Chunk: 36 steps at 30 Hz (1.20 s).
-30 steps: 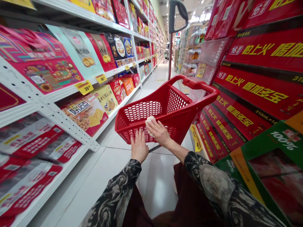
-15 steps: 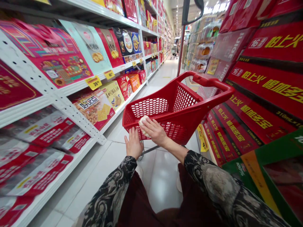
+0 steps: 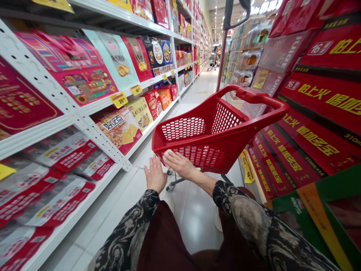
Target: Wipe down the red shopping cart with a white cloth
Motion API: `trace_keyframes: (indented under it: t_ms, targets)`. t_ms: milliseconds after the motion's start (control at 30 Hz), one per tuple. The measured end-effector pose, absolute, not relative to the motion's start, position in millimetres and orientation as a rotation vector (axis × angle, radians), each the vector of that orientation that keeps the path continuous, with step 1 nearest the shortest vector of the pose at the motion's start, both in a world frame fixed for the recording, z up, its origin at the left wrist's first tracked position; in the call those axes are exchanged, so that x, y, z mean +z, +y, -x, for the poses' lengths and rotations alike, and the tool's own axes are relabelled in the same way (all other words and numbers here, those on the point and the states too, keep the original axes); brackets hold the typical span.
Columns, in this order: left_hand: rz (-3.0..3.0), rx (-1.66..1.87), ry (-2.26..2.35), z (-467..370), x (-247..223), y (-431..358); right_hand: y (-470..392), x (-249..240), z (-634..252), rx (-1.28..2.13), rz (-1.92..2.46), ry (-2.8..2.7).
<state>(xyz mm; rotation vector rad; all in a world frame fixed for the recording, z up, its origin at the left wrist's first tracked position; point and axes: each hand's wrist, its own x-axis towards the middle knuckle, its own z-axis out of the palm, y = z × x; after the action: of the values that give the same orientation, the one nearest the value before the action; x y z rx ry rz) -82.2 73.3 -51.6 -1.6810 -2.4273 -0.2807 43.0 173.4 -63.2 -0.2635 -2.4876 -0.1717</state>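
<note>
A red plastic shopping cart (image 3: 232, 154) stands in front of me, its basket walls perforated with small holes. My right hand (image 3: 180, 165) presses a crumpled white cloth (image 3: 168, 153) against the near side of the basket, close to its left corner. Most of the cloth is hidden under the fingers. Just left of it, my left hand (image 3: 156, 175) is open with fingers stretched out, near that same corner. Whether its fingertips touch the plastic I cannot tell.
White shelves (image 3: 101, 137) with boxed snacks and bottle packs run along the left. Stacked red drink cartons (image 3: 318, 109) rise on the right, with a green box (image 3: 318, 210) nearer. A dark pole (image 3: 221, 60) stands behind the cart. Farther down the aisle is another cart (image 3: 212, 62).
My right hand and the cloth have slid down and left along the basket side toward its corner. My left hand stays open beside it. The whole view has shifted slightly.
</note>
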Motion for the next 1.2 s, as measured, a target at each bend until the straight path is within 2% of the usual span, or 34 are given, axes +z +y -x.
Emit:
trace_keyframes:
  t_ms: [100, 167, 433, 700, 800, 1000, 1200]
  targets:
    - [1.666, -0.261, -2.456, 86.0, -47.2, 72.7, 172.7, -34.3, -15.5, -0.195, 0.278, -2.419]
    - [1.654, -0.244, -2.467, 86.4, -45.0, 72.1, 174.1, -33.1, -3.2, -0.22, 0.273, -2.439]
    - [1.659, -0.241, -2.435, 87.9, -49.0, 66.1, 174.1, -95.8, -30.1, -0.247, 0.272, -2.668]
    - [1.699, -0.34, -2.382, 71.7, -41.8, 84.0, 189.3, -35.6, -65.2, -0.236, 0.32, -2.354]
    - [1.74, -0.356, -2.332, 57.0, -39.7, 90.8, 198.4, -42.3, -77.6, -0.244, 0.396, -2.391]
    - [1.888, -0.258, -2.23, 30.7, -44.0, 91.6, 189.3, -91.1, -99.9, -0.156, 0.501, -2.58]
    - [1.902, -0.239, -2.235, 22.0, -39.1, 95.5, 185.1, -63.1, -116.7, -0.207, 0.542, -2.338]
